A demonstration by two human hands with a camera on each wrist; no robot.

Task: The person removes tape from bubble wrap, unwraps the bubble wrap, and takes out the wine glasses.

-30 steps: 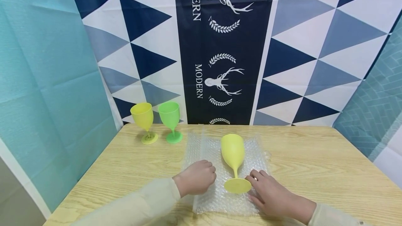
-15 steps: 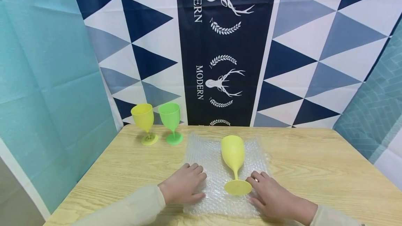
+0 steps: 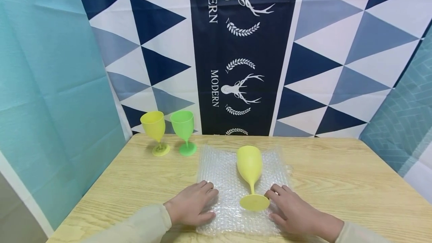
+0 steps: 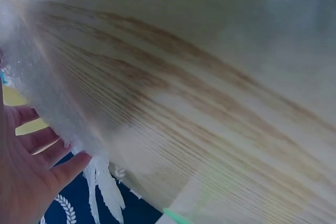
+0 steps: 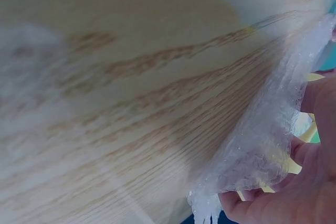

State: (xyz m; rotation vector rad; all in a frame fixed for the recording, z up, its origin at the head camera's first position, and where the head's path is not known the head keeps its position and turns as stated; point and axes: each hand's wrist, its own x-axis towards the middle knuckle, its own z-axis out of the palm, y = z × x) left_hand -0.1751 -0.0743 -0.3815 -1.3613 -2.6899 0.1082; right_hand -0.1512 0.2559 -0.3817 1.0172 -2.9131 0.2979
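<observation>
A yellow goblet (image 3: 249, 164) lies on its side on a sheet of bubble wrap (image 3: 229, 216), its round foot toward me. My left hand (image 3: 194, 203) rests on the wrap's left edge with fingers spread and relaxed; the left wrist view shows the thumb apart from the fingers beside the wrap (image 4: 47, 77). On the right edge lies my right hand (image 3: 297, 213), fingers loosely bent, fingertips close to the goblet's foot; I cannot tell whether they touch it. In the right wrist view its fingers (image 5: 302, 150) spread along the wrap's edge.
Toward the back left of the wooden table (image 3: 330, 175) stand another yellow goblet (image 3: 154, 125) and a green goblet (image 3: 182, 125), both upright. A patterned cloth (image 3: 243, 48) hangs behind the table, with a teal cloth (image 3: 60, 96) at the left.
My left hand has moved left from near the goblet and its fingers have uncurled. The wrap's near left corner has spread outward. My right hand and the goblet have barely moved.
</observation>
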